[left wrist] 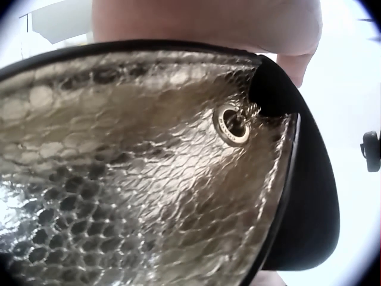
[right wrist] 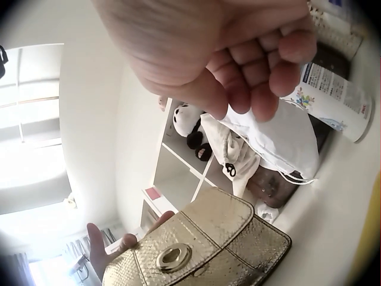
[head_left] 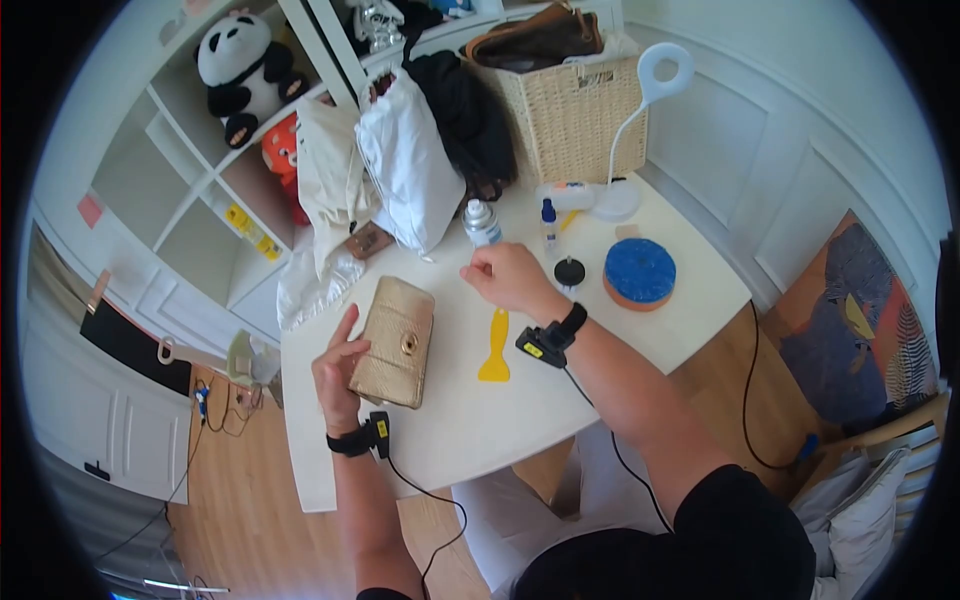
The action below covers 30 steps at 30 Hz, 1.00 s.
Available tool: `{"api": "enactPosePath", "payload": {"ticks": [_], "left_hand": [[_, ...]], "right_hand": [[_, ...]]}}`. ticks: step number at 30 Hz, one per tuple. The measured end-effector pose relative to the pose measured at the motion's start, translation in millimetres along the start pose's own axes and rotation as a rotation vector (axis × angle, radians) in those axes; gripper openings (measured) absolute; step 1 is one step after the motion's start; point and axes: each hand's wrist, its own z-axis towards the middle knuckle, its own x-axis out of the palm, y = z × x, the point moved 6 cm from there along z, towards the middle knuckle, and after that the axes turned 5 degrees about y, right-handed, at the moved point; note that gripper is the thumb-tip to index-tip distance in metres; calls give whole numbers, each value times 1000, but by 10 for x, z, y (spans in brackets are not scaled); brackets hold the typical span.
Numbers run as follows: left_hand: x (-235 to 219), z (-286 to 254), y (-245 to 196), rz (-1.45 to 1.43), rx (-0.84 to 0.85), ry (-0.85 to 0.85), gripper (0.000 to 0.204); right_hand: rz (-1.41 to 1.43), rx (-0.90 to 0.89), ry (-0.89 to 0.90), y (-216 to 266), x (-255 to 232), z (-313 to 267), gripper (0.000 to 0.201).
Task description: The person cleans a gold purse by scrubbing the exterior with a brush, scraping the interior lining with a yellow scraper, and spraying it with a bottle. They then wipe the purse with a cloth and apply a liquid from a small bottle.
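Here's the bag (head_left: 396, 342), on the near-left part of the table as we look down; with noon pointing away from us, it's our clock's centre. Its clasp (head_left: 409, 342) faces up towards us, which probably leaves the front easy to see and reach. At eight to nine o'clock our left hand (head_left: 338, 380) rests against its edge, fingers mostly extended, likely steadying it without pressing the front; we can't tell how far they reach underneath. Up at two o'clock our right hand (head_left: 515, 277) hovers, released and empty, fingers loosely curled, leaving the bag uncovered.

Just off the bag at three lies the scraper (head_left: 495, 350), flat, blade towards us, seemingly parked within reach. The can (head_left: 482, 222) stands upright at one, the bottle (head_left: 549, 228) at two. Further out, between two and three, sits the blue disc (head_left: 640, 270), off to the side, presumably for elbow room.
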Motion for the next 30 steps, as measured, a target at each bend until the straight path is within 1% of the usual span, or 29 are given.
{"api": "enactPosePath", "payload": {"ticks": [2, 3, 4, 5, 6, 7, 8, 9, 10, 11, 12, 14, 15, 17, 18, 20, 22, 24, 25, 26, 27, 28, 29, 30], "left_hand": [[32, 12, 9, 41, -50, -55, 79], [5, 5, 59, 70, -76, -33, 87], [22, 9, -1, 73, -58, -33, 87], [48, 8, -5, 30, -116, -45, 92], [49, 2, -4, -14, -174, -59, 97], [-2, -8, 74, 6, -230, -39, 109], [-44, -35, 112, 10, -213, -47, 109], [-26, -48, 151, 15, -249, 2, 112], [-3, -46, 174, 21, -286, 50, 114], [62, -45, 167, -86, -327, 93, 118], [76, -43, 138, -85, -325, 85, 118], [150, -63, 142, -190, -409, 137, 111], [157, -70, 134, -191, -419, 135, 111], [167, -72, 156, -179, -494, 134, 105], [156, -57, 168, -181, -506, 133, 105], [130, -66, 198, -173, -501, 147, 103], [143, -36, 162, -215, -478, 106, 104], [131, -60, 195, -264, -491, 99, 104], [115, -71, 224, -277, -493, 108, 105], [105, -126, 256, -273, -544, 98, 105], [108, -105, 255, -296, -530, 91, 105], [125, -69, 251, -318, -504, 90, 106], [143, -76, 265, -312, -525, 96, 106], [157, -66, 264, -301, -518, 98, 107]], "right_hand": [[27, -9, 38, 26, 42, -7, 26], [22, -23, 26, 52, 18, -9, 26], [12, -51, -21, 83, -43, -20, 24], [3, -81, -68, 106, -120, -13, 23], [-95, -68, -124, 115, -240, -3, 19], [-192, -53, -179, 134, -401, -13, 16], [-310, -44, -189, 145, -575, -54, 14], [-483, -42, -160, 57, -704, -75, 17], [-607, 88, -106, -15, -810, -121, 25], [-728, 222, -50, -85, -910, -173, 36], [-727, 215, -46, -188, -990, -180, 36], [-511, 372, 260, -593, -892, -190, 46], [-507, 378, 268, -654, -849, -165, 46], [-560, 439, 506, -802, -673, -152, 48], [-555, 446, 514, -837, -650, -134, 48], [-489, 362, 556, -846, -534, -115, 47], [-279, 103, 474, -633, -458, -49, 42], [-27, 174, 384, -480, -303, 5, 44], [69, 214, 384, -404, -219, 27, 43], [165, 258, 379, -369, -92, 3, 42], [191, 279, 391, -370, 71, -27, 42], [257, 81, 334, -242, 138, 8, 42], [319, -116, 266, -112, 177, -4, 42], [332, -105, 259, -63, 241, -31, 42]]}}
